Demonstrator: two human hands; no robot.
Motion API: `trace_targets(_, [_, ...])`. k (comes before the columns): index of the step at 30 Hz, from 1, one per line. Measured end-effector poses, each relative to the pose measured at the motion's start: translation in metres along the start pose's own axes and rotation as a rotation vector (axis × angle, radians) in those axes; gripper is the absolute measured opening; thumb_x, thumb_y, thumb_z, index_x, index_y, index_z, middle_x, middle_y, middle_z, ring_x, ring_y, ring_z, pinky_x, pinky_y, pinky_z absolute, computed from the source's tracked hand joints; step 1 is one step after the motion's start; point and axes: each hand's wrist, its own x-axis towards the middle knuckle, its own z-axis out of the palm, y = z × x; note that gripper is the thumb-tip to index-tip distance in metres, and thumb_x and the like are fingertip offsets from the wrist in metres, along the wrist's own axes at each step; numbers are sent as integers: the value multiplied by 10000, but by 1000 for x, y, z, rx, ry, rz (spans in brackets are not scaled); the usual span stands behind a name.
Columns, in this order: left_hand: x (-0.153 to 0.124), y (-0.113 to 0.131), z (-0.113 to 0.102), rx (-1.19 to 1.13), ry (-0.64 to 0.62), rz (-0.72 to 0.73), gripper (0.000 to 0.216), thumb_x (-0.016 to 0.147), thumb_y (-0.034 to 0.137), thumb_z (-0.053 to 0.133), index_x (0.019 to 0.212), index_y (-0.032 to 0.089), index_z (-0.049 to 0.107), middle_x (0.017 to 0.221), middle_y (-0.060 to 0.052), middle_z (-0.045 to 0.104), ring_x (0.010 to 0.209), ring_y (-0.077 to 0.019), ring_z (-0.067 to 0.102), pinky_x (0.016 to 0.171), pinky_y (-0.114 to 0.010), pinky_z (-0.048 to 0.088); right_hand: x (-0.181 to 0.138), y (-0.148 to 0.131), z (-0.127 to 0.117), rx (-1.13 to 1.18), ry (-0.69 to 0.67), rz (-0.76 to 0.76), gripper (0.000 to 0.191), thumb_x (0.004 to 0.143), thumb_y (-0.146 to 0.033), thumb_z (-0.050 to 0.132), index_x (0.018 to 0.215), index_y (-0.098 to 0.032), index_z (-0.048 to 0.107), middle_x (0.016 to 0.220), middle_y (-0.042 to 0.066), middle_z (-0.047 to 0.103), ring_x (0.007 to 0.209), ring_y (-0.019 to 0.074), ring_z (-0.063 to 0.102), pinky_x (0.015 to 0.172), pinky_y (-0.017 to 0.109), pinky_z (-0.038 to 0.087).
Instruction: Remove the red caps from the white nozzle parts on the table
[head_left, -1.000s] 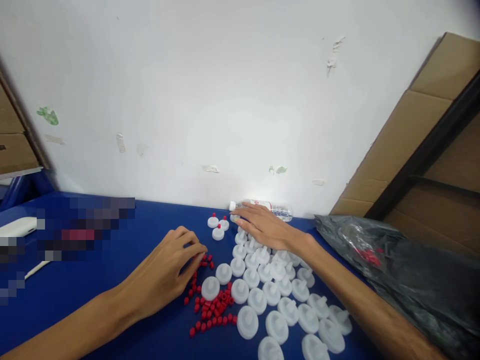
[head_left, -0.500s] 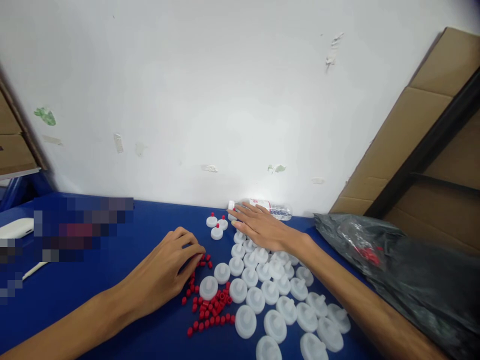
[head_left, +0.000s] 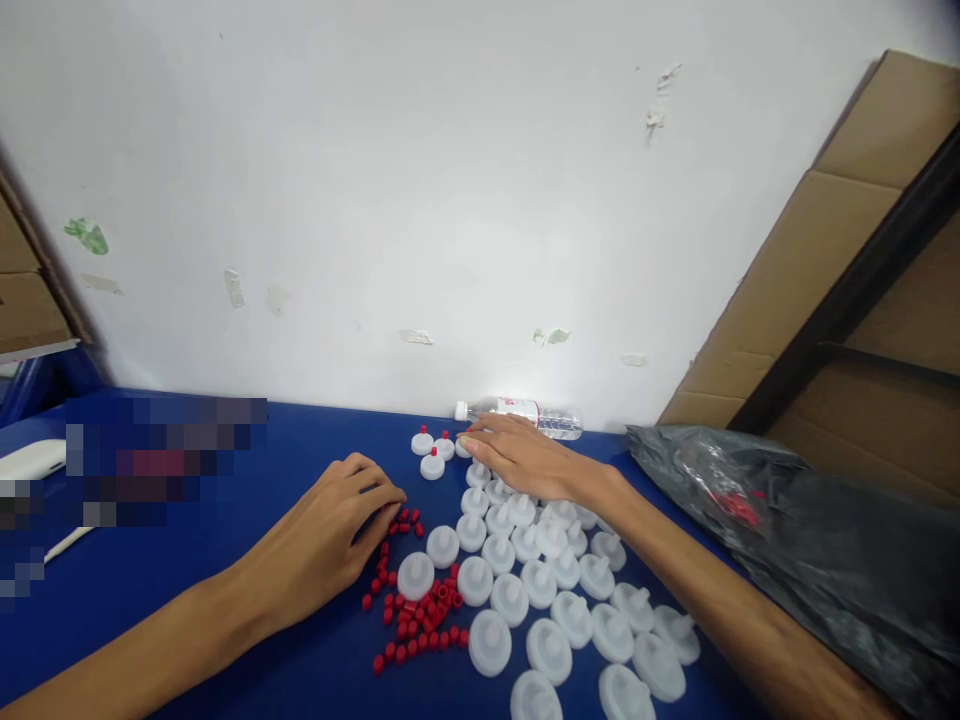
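Note:
My left hand rests at the left edge of the loose red caps. Its fingers are curled, with thumb and forefinger tips close together beside several caps; anything between them is hidden. Over the far end of the white round lids my right hand reaches with its fingers stretched out. Its fingertips are at a white lid with a red tip, partly covered by the hand. To the left stand three white lids with red caps on their spouts.
A clear bottle lies along the white wall. A dark plastic bag with red pieces visible lies on the right, beside cardboard. A white object is at the left of the blue table.
My right hand's fingers have drawn down slightly, away from the bottle, and lie closer together. My left hand has barely moved.

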Motion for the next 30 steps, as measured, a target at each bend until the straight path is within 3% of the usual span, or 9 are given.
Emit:
trace_targets(3, [0,0,0,1,-5,-10,296,1096,253,431,1093,257,727,1056,-46,731,1036,-236,609,877,-388,472,-2,-1,-1,17,17,-2,642,1122,-605,214,1344,-235,690,1489,90,639,1544,346,373,1265,577,205])
trace_targets(8, [0,0,-1,3,9,-35,316,1104,270,407,1094,267,723,1044,-33,720,1000,-226,615,846,-385,480,-3,-16,-19,40,184,15,481,1109,-578,377,1163,-243,718,1274,78,734,1198,284,663,1035,450,456])
trace_targets(12, [0,2,-6,3,80,-55,268,1111,323,423,1253,260,641,1180,-47,696,1115,-249,602,956,-429,484,-7,-38,-29,44,260,5,254,1017,-483,653,1113,-249,676,1204,53,733,1016,236,689,845,374,492])
trace_targets(14, [1,5,-10,5,114,-60,254,1107,339,447,1303,257,587,1220,-51,683,1142,-256,597,996,-446,473,-10,-51,-30,54,227,-45,204,1000,-369,701,1165,-265,640,1215,29,736,1018,214,687,825,346,492])
trace_targets(18, [1,14,-15,7,154,-18,229,1093,394,511,1261,243,556,1167,-58,679,1049,-260,608,918,-443,477,-16,-82,-28,93,67,-146,416,993,-245,694,1356,-288,496,1266,26,742,1020,212,701,795,332,506])
trace_targets(21, [1,20,-16,10,166,49,210,1095,401,507,1197,235,584,1079,-49,685,945,-249,605,827,-421,458,-20,-100,-29,30,-37,-165,435,990,-203,656,1380,-254,471,1165,70,761,997,249,703,779,352,500])
trace_targets(24, [1,26,-19,-24,150,86,194,1113,278,436,1077,231,620,997,-29,677,877,-221,574,795,-395,431,-22,-110,-30,-68,-52,-171,387,988,-213,646,1341,-211,489,1021,77,753,927,253,694,749,350,494])
trace_targets(27, [1,35,-25,-129,83,94,254,1111,225,381,1091,238,634,964,-13,670,849,-197,559,784,-362,440,-22,-113,-32,-156,-48,-244,287,989,-206,625,1254,-189,517,913,45,733,848,229,676,836,375,517])
trace_targets(30, [1,46,-32,-320,23,-20,295,1121,327,357,1068,263,640,908,8,661,865,-193,577,829,-336,477,-22,-111,-35,-204,-47,-365,254,992,-179,624,1229,-176,531,919,20,754,798,188,680,1134,402,421])
